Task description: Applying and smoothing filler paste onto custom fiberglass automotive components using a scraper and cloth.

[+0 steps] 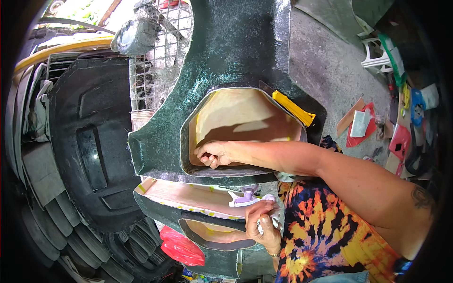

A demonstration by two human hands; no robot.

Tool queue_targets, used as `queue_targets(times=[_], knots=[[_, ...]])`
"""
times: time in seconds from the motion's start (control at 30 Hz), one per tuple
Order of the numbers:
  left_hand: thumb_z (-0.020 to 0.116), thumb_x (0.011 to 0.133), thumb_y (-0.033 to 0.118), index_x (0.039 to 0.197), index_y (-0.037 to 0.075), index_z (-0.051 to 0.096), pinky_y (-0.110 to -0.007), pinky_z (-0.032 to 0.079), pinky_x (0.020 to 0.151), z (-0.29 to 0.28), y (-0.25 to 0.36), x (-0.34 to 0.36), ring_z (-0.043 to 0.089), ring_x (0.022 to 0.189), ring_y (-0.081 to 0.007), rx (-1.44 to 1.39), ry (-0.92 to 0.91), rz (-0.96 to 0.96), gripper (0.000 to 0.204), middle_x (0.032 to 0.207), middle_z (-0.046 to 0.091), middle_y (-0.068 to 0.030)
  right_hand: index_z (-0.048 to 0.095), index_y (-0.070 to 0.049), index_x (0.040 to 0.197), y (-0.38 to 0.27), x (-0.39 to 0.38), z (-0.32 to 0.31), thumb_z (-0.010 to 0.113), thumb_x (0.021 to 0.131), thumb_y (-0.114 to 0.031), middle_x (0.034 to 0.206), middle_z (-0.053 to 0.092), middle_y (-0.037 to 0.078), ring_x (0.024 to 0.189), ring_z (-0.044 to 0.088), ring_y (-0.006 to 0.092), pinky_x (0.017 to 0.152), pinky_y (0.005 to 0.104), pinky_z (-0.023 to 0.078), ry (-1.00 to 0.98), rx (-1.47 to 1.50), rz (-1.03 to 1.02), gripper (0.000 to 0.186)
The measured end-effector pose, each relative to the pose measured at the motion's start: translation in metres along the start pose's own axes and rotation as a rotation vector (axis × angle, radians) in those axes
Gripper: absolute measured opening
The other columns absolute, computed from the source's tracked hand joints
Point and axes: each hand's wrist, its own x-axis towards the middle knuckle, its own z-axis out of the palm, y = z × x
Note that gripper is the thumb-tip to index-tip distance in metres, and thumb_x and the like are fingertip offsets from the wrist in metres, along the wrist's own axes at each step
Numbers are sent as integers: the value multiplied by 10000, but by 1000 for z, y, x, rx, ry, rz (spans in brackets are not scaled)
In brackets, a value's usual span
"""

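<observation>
Fingers [205, 161] of the right hand [214, 153] are curling mid-frame—cannot tell on what; left hand [264, 221], lower centre, is clutching something white [260, 228]—white packet [361, 123], right, is lying too blurred to read.

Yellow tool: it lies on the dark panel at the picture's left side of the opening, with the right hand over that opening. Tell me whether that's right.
One side is wrong: the head view shows the yellow tool at the picture's right of the opening. It lies on the dark panel, and the right hand is over the opening.
</observation>
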Motion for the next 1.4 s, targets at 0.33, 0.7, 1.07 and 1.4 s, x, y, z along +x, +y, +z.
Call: queue_targets(times=[0.33,0.7,1.07,1.4], knots=[[544,950,219,861,-31,571,-364,468,781,4,3,2,549,813,-221,-19,-8,8,266,851,535,-121,435,-95,802,-2,-10,-1,525,914,-112,631,455,-11,472,327,47,390,192,264,76,-15,-48,145],[551,945,225,865,-36,578,-363,474,775,1,3,2,557,804,-220,-30,30,3,275,858,543,-124,436,-110,825,6,-14,-4,522,919,-121,639,454,-14,474,328,44,394,193,267,16,141,-110,127],[541,946,238,858,-32,583,-357,470,775,2,5,3,560,799,-214,28,37,6,286,838,546,-118,431,-92,771,3,-3,10,486,928,-124,632,446,-10,467,338,47,406,196,291,-32,228,-58,169],[552,939,262,841,-24,573,-353,460,776,1,4,5,556,793,-216,7,71,22,304,824,548,-114,470,-88,765,2,-26,21,480,918,-120,621,466,2,473,325,66,414,215,278,48,110,-135,157]])
